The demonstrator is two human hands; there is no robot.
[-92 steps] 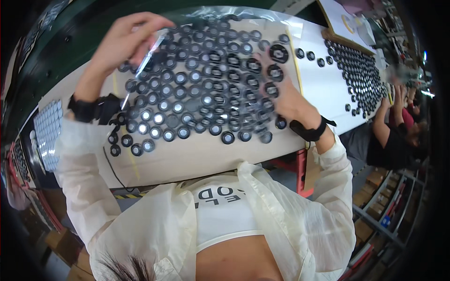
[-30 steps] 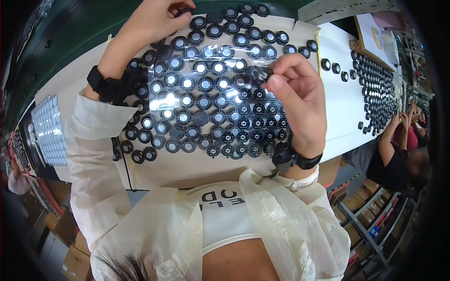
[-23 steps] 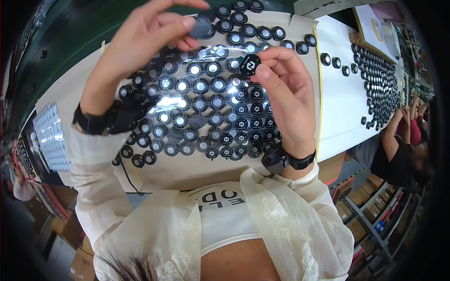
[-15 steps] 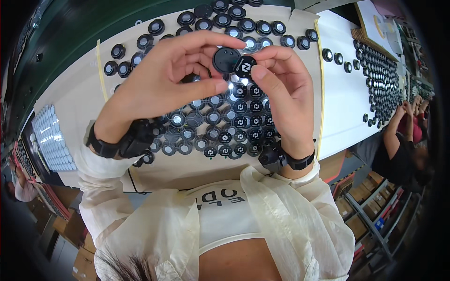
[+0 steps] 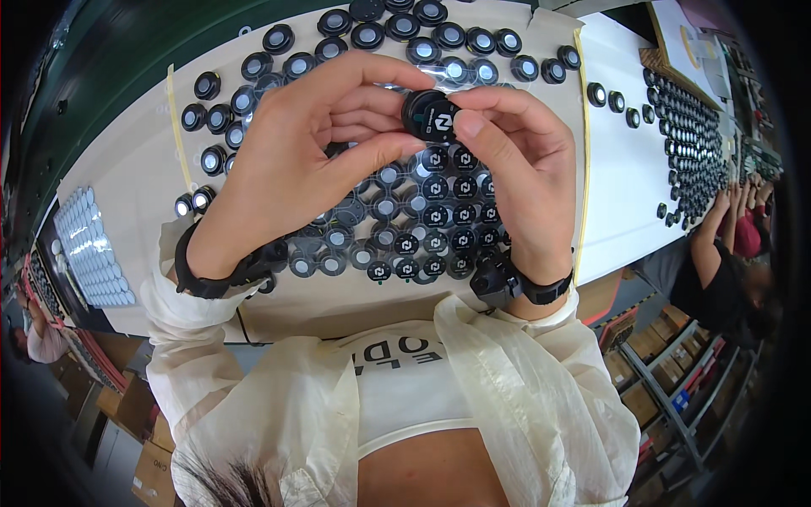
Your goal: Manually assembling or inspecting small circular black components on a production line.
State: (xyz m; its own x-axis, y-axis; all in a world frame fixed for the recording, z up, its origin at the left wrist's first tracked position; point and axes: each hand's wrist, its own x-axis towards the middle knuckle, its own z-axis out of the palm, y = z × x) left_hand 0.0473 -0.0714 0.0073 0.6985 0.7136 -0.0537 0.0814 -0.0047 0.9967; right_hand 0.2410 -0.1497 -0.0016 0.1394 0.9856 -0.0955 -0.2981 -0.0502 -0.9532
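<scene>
Above the middle of the table, my left hand (image 5: pixel 297 150) is closed round the side of a black round puck-like part (image 5: pixel 410 108), between thumb and fingers. My right hand (image 5: pixel 528 160) pinches the edge of a round black sticker (image 5: pixel 440 123) with a white logo between thumb and forefinger. The sticker lies over the face of the round part; whether it is stuck down all over I cannot tell. Below both hands is a clear sheet with rows of similar black stickers (image 5: pixel 435 215), spread over several round parts on the table.
Several black round parts with pale centres (image 5: pixel 367 35) stand across the far table. More crowd the white surface (image 5: pixel 621 203) at the right, past a yellow tape line (image 5: pixel 583 152). A sheet of pale discs (image 5: pixel 93 249) lies at left. Other people are at the far right and far left.
The sticker has moved left onto the round part's face, where before it only overlapped the rim. The part has tilted in my left hand, and my left forearm has shifted slightly.
</scene>
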